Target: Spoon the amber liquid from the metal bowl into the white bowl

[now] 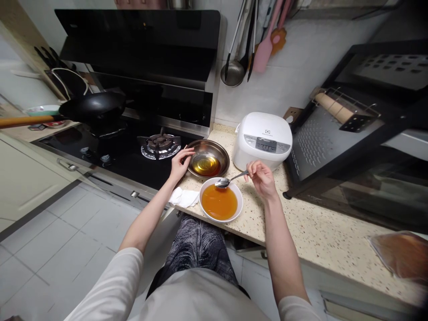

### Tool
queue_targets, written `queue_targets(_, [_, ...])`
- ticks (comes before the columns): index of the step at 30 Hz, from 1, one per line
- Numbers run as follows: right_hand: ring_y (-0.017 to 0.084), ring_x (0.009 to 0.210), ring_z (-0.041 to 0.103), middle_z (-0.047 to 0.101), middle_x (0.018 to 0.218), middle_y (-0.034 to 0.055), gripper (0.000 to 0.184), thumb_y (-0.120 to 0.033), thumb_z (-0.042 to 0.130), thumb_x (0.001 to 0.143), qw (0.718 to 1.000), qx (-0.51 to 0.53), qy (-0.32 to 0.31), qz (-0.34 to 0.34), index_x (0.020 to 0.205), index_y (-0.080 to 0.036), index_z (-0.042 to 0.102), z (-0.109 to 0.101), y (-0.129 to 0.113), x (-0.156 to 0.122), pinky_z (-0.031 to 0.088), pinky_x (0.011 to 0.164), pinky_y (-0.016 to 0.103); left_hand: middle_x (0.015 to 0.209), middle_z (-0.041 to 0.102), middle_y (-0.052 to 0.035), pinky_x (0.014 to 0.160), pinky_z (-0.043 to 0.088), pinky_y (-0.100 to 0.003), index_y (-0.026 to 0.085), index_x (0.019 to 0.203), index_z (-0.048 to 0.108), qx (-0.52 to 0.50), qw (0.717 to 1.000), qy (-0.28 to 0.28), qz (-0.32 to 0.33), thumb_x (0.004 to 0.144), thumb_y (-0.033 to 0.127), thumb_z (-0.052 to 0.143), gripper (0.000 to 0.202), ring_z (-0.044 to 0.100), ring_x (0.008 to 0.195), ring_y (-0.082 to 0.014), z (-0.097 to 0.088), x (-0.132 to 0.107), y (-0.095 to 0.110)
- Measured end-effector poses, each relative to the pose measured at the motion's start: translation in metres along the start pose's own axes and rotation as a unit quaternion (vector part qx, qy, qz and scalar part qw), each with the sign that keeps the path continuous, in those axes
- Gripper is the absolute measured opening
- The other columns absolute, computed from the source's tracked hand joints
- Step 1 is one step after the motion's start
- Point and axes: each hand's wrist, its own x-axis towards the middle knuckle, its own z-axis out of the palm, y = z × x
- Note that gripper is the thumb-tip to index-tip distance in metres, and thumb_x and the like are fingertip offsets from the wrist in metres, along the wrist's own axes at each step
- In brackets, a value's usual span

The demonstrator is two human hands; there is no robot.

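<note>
My right hand (261, 179) pinches the handle of a metal spoon (222, 183). The spoon's bowl is over the far edge of a white bowl (241, 209), just above or at the surface of the orange-brown liquid (219, 203) inside. Behind stands a stainless steel bowl (220, 151) with a little clear yellow liquid (205, 166) in its bottom. At that bowl's left rim is my left hand (181, 164), fingers over the edge and closed on it. A folded white paper towel (183, 197) lies left of the white bowl.
A white rice cooker (262, 138) stands behind my right hand. To the left are a gas burner (159, 143) and a black wok (93, 109) with a wooden handle. A dark rack (321, 147) stands on the right; a plastic-wrapped brown item (401, 254) lies at the counter's right end.
</note>
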Motion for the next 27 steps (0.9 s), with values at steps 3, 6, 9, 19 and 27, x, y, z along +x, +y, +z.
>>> queue_targets(3, [0.015, 0.057, 0.043, 0.045, 0.063, -0.0004, 0.035, -0.049, 0.069, 0.089, 1.0, -0.015, -0.014, -0.008, 0.07, -0.021, 0.059, 0.0, -0.002, -0.001, 0.041, 0.051, 0.028, 0.123, 0.073, -0.0072, 0.121, 0.04, -0.053, 0.022, 0.103, 0.076, 0.003, 1.0, -0.001, 0.005, 0.095, 0.025, 0.059, 0.019, 0.065, 0.123, -0.0245, 0.0, 0.0, 0.0])
queue_targets(6, [0.014, 0.058, 0.045, 0.047, 0.064, 0.0, 0.035, -0.049, 0.068, 0.089, 0.999, -0.032, -0.023, -0.002, 0.071, -0.021, 0.06, 0.001, -0.002, -0.003, 0.04, 0.053, 0.028, 0.122, 0.072, -0.0072, 0.121, 0.041, -0.052, 0.022, 0.103, 0.076, 0.002, 1.0, -0.002, 0.007, 0.095, 0.025, 0.059, 0.019, 0.066, 0.122, -0.0238, 0.0, 0.0, 0.001])
queue_targets(9, [0.014, 0.057, 0.046, 0.047, 0.065, 0.0001, 0.035, -0.049, 0.068, 0.089, 0.999, -0.034, -0.023, 0.001, 0.07, -0.021, 0.06, 0.002, -0.003, -0.003, 0.041, 0.054, 0.029, 0.122, 0.073, -0.0072, 0.12, 0.041, -0.053, 0.022, 0.103, 0.076, 0.001, 1.0, -0.002, 0.007, 0.095, 0.025, 0.058, 0.019, 0.067, 0.119, -0.0234, 0.0, 0.0, 0.002])
queue_targets(19, [0.014, 0.059, 0.043, 0.044, 0.064, -0.0011, 0.036, -0.05, 0.073, 0.086, 0.998, 0.024, 0.064, -0.012, 0.069, -0.022, 0.057, 0.001, 0.004, 0.003, 0.042, 0.051, 0.027, 0.121, 0.073, -0.0069, 0.122, 0.039, -0.053, 0.022, 0.103, 0.075, 0.003, 1.0, -0.001, 0.005, 0.095, 0.025, 0.059, 0.019, 0.066, 0.122, -0.0236, 0.0, 0.001, 0.004])
queue_targets(27, [0.014, 0.068, 0.056, 0.055, 0.076, -0.0002, 0.038, -0.057, 0.073, 0.083, 0.99, -0.012, 0.143, 0.015, 0.075, -0.023, 0.056, 0.006, 0.033, 0.008, 0.054, 0.071, 0.029, 0.122, 0.073, -0.0065, 0.121, 0.04, -0.053, 0.022, 0.102, 0.076, 0.008, 1.0, 0.0, 0.002, 0.095, 0.028, 0.059, 0.019, 0.064, 0.125, -0.024, 0.0, 0.0, 0.001])
